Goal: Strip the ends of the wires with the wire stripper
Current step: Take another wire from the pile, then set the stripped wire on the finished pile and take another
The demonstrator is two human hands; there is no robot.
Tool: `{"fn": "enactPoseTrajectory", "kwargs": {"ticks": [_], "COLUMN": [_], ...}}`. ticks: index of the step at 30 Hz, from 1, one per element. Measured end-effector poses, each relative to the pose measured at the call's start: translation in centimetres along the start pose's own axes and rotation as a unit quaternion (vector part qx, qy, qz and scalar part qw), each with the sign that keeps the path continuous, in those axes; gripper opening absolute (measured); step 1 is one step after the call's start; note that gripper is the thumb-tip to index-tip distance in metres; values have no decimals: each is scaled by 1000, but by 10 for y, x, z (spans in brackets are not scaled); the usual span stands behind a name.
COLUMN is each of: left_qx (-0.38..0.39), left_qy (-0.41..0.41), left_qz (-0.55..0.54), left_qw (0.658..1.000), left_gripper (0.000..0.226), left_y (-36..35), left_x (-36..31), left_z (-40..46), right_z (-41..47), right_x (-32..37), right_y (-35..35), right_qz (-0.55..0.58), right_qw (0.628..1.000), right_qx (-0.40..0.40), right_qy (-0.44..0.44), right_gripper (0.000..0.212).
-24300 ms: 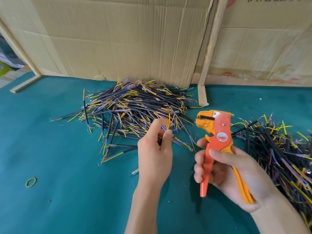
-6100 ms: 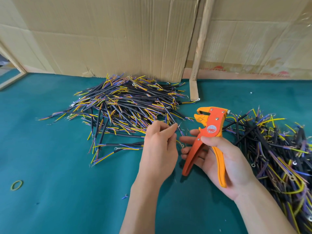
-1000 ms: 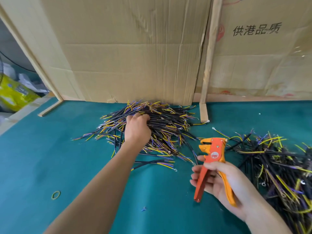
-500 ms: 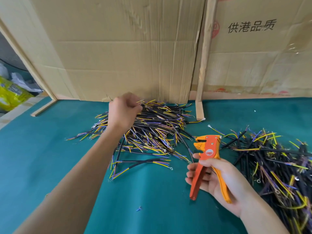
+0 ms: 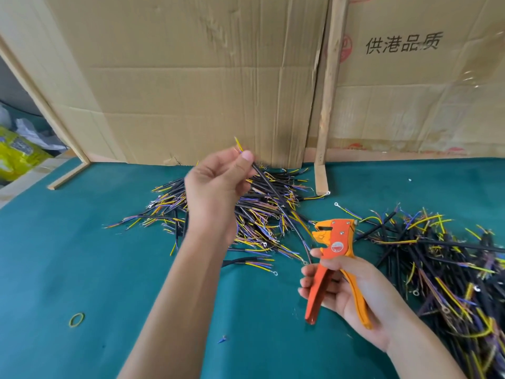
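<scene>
Now the left hand [image 5: 216, 184] pinches one black cable [image 5: 269, 194] near its yellow tip, lifted above the middle wire pile [image 5: 262, 214]. Beside it, the right hand [image 5: 352, 291] grips the orange wire stripper [image 5: 334, 258], handles spread. Dangling loosely, the cable's lower end could snag other wires.

This is looking like a small workshop for hand assembly of wires. A bench [image 5: 82, 269] with green cloth is carrying two big heaps of cut wires [image 5: 262, 214], one in the middle and one at the right [image 5: 451, 269]. Flattened cardboard [image 5: 205, 91] and a wooden strip [image 5: 329, 91] are standing behind as a wall. A stripper [image 5: 334, 258] is serving as the tool.
</scene>
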State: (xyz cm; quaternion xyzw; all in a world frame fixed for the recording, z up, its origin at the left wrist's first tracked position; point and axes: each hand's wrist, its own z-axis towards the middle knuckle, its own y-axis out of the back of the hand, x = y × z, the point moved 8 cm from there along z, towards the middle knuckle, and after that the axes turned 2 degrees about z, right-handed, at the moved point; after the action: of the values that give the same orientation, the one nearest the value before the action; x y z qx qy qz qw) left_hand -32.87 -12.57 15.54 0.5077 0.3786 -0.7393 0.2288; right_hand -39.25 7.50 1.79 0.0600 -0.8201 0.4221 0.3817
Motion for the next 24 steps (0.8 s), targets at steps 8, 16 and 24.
{"fn": "enactPoseTrajectory", "kwargs": {"ticks": [8,16,24], "left_qx": [61,12,-47], "left_qy": [12,18,54], "left_qz": [3,-12,-25], "left_qw": [998,1000,997], "left_gripper": [12,12,21], "left_y": [-29,-18,-9], "left_x": [33,47,69], "left_z": [-27,-24,-27], "right_z": [1,-3,-3], "right_x": [0,-2,5], "right_y": [-1,-1,-7], "right_qz": [0,-21,-31], "right_qw": [1000,998,998], "right_qx": [2,50,54], "right_qy": [1,-23,25], "right_gripper": [55,49,40]}}
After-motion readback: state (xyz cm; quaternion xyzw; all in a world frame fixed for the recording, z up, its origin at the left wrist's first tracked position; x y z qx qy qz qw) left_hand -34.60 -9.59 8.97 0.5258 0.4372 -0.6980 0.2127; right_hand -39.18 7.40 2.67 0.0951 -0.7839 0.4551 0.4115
